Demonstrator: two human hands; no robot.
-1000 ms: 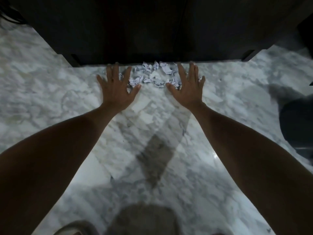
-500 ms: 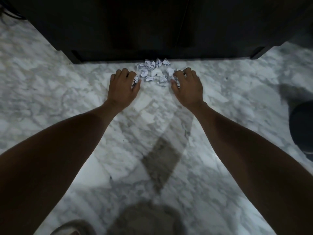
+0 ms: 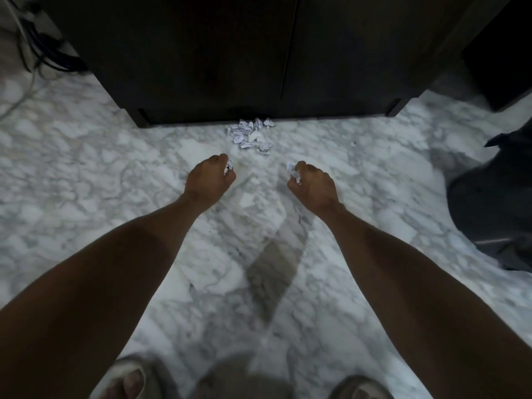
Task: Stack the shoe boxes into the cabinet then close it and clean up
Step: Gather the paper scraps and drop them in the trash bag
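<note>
A dark cabinet (image 3: 259, 59) stands ahead with both doors closed. At its foot lies a small pile of crumpled white paper scraps (image 3: 251, 135) on the marble floor (image 3: 100, 174). My left hand (image 3: 210, 180) is curled into a fist around a few scraps that show at its fingertips. My right hand (image 3: 312, 184) is likewise curled, gripping crumpled scraps that stick out at the top. Both fists hover a little short of the pile, apart from it. No shoe boxes are in sight.
Dark cables (image 3: 43, 53) trail on the floor left of the cabinet. A dark object (image 3: 495, 203) sits on the floor at the right. My sandalled feet (image 3: 126, 378) show at the bottom edge.
Both hands went from lying flat beside the pile to curling over it, then drew back toward me with scraps gripped. The pile is smaller.
</note>
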